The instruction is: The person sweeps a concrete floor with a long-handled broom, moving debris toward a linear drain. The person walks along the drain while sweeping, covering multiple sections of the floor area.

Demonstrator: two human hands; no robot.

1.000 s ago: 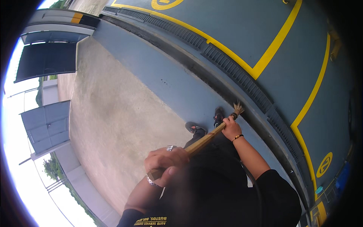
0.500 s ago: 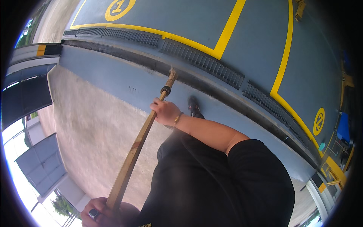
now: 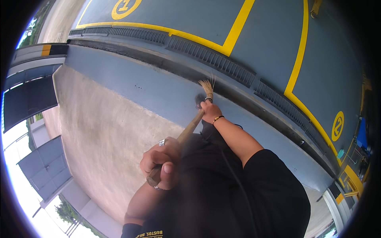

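Slantwise before me is a broom with a wooden handle and pale, stiff bristles, its bristle end farther off and to the right. My left hand, wearing a ring, is closed round the handle near its butt end. Farther along, just below the binding of the bristles, my right hand grips the same handle. The bristle tips lie over the edge of a dark open gutter; whether they touch it I cannot tell. One dark shoe shows partly behind the broom.
Beyond the gutter run metal drain grates, then a grey-blue floor with yellow lines. A blue painted strip borders the bare concrete on my left. A yellow stand is at far right.
The broom has swung right, its bristles now fanned out. My left hand has risen and moved right with the butt end. My right hand has shifted right and sits closer to the bristles.
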